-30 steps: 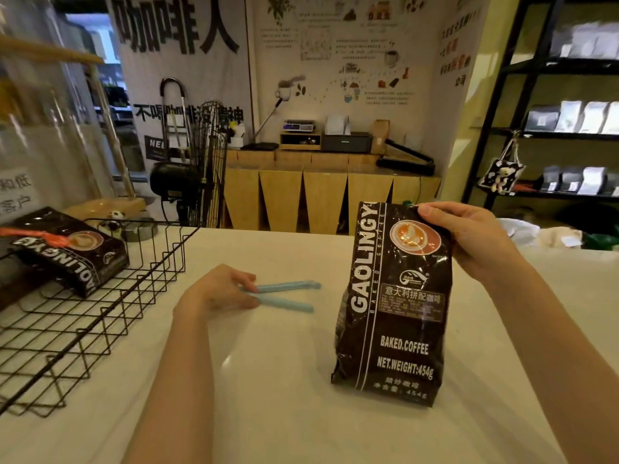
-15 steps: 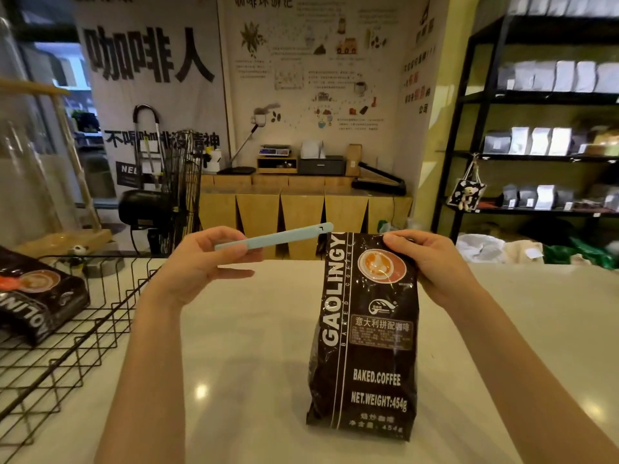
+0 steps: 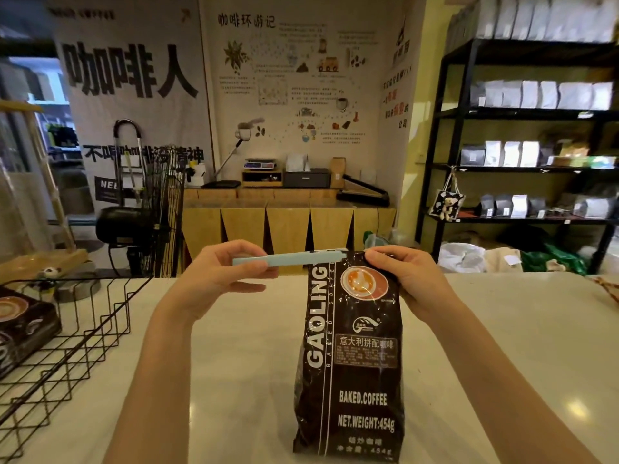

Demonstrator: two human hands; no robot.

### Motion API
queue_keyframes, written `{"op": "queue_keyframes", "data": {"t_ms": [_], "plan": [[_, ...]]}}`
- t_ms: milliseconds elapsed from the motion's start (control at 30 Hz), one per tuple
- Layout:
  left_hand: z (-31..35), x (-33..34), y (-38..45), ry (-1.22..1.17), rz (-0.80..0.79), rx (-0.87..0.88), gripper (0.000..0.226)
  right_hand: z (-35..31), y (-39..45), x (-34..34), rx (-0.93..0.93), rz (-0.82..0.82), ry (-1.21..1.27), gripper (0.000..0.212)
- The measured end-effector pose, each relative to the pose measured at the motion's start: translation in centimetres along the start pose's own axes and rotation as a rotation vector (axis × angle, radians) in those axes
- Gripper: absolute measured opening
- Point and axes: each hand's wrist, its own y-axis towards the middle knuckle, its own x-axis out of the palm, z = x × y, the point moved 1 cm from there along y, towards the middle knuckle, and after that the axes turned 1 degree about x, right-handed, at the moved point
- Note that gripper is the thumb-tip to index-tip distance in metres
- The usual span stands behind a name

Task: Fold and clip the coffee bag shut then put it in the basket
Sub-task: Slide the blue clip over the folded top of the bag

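Observation:
A black coffee bag (image 3: 351, 356) with white lettering stands upright on the white counter, its top folded over. My right hand (image 3: 407, 281) pinches the folded top at its right corner. My left hand (image 3: 219, 279) holds a long light-blue clip (image 3: 288, 258) by its left end. The clip lies level, and its right end sits over the left part of the bag's folded top. A black wire basket (image 3: 83, 333) stands at the left of the counter, apart from both hands.
Another black coffee bag (image 3: 20, 326) lies inside the basket. The white counter (image 3: 519, 346) stretches to the right of the bag. Behind it are a wooden bench, a black fan (image 3: 134, 222) and dark shelves (image 3: 522, 169) with pouches.
My left hand lifted the clip off the counter and carried it right, up to the bag's top; its end now overlaps the fold. My right hand kept hold of the top.

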Motion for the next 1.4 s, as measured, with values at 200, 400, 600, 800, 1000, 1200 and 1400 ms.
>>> {"op": "queue_keyframes", "data": {"t_ms": [200,400,600,800,1000,1200,1400], "plan": [[0.4,4.4,1.2,0.06,-0.088,-0.01,0.039,-0.2,-0.1,0.1,-0.019,-0.002,-0.006,0.01],[0.9,6.3,1.5,0.031,-0.137,-0.023,0.045,-0.6,-0.4,0.1,-0.051,-0.061,-0.021,0.007],[1.0,6.6,1.5,-0.032,-0.114,-0.08,0.038,-0.5,-0.4,0.3,-0.117,-0.054,-0.025,0.008],[1.7,6.5,1.3,-0.058,-0.149,-0.109,0.039,-1.1,-0.6,0.0,-0.115,-0.128,-0.034,0.008],[3.0,6.2,0.8,0.033,-0.191,-0.103,0.043,-2.6,-1.2,-0.9,0.045,-0.291,0.0,0.04],[2.7,6.6,1.0,0.017,-0.163,-0.128,0.034,-3.4,-1.9,-1.9,0.136,-0.394,-0.023,0.044],[2.5,6.4,1.1,0.021,-0.154,-0.144,0.03,-3.1,-2.2,-1.6,-0.012,-0.477,-0.138,0.039]]}}
